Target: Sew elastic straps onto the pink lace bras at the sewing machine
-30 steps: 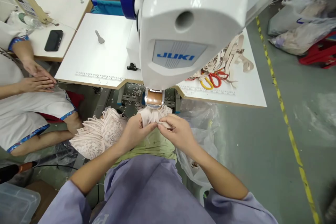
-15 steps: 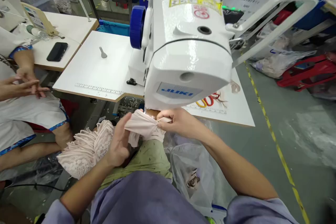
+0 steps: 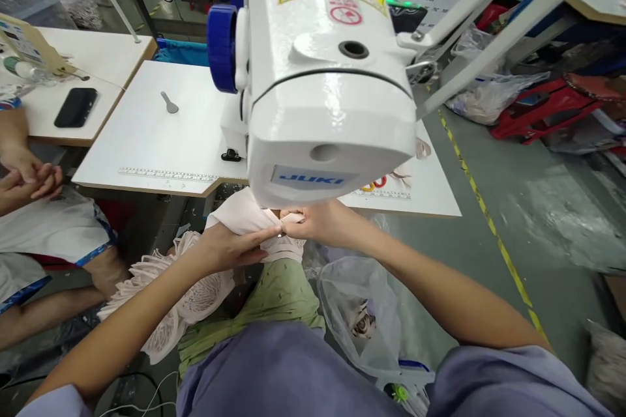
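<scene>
Both hands are at a pale pink bra (image 3: 239, 211), below the head of a white JUKI sewing machine (image 3: 332, 137). My left hand (image 3: 235, 246) is closed on the smooth cloth from beneath, its fingertips meeting the right hand's. My right hand (image 3: 320, 223) pinches a narrow part of the same piece, close to the needle area. The machine head hides the needle and the presser foot. Some lace (image 3: 281, 247) of the piece hangs over my lap. Left of my knees lies a pile of similar lace bras (image 3: 205, 296), partly behind my left forearm.
A ruler strip (image 3: 166, 174) and a grey flat tool (image 3: 169, 103) are on the machine table (image 3: 132, 137). Scissors (image 3: 374, 184) lie right of the machine head. A clear plastic bag (image 3: 342, 287) hangs by my right knee. Another person's hands (image 3: 29, 179) rest at far left.
My left hand has moved in toward the right one, and its fingertips now meet it at the cloth. The cloth is spread wider to the left. The view has shifted slightly right.
</scene>
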Action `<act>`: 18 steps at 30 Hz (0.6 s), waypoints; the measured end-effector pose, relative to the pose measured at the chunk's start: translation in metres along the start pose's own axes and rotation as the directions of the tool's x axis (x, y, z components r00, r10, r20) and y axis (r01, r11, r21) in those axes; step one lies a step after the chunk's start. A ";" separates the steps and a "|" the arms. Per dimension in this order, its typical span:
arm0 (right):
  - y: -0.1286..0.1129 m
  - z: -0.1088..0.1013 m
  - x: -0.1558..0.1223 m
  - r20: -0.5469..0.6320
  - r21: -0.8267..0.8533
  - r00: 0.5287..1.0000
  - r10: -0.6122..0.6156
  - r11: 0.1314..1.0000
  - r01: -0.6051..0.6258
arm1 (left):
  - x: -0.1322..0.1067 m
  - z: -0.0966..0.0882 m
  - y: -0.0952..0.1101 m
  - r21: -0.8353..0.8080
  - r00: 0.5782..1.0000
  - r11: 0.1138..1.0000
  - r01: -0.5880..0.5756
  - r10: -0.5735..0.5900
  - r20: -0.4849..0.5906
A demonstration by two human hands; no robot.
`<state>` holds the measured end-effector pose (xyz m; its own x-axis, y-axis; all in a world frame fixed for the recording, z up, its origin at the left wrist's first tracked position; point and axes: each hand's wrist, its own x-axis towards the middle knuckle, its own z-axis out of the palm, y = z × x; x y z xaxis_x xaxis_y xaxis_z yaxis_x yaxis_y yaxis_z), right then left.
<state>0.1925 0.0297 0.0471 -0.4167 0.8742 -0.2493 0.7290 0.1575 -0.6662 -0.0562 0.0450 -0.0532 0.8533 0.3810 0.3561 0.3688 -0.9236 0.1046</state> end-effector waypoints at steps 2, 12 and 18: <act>0.003 0.001 -0.002 -0.013 -0.029 1.000 -0.006 1.000 0.005 | 0.002 -0.002 0.003 -0.020 1.000 0.999 0.025 -0.025 -0.009; 0.056 0.054 -0.016 -0.486 -0.030 0.858 -0.168 0.984 0.176 | 0.016 -0.013 0.031 -0.204 0.976 0.954 0.220 -0.213 0.055; 0.034 0.043 0.000 -0.319 0.339 0.936 -0.151 0.904 0.261 | 0.021 -0.023 0.058 -0.349 0.925 0.861 0.371 -0.376 0.055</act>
<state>0.1944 0.0151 -0.0054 -0.3265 0.9407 0.0917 0.3658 0.2152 -0.9055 -0.0253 -0.0016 -0.0180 0.6705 0.7023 0.2393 0.5051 -0.6683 0.5461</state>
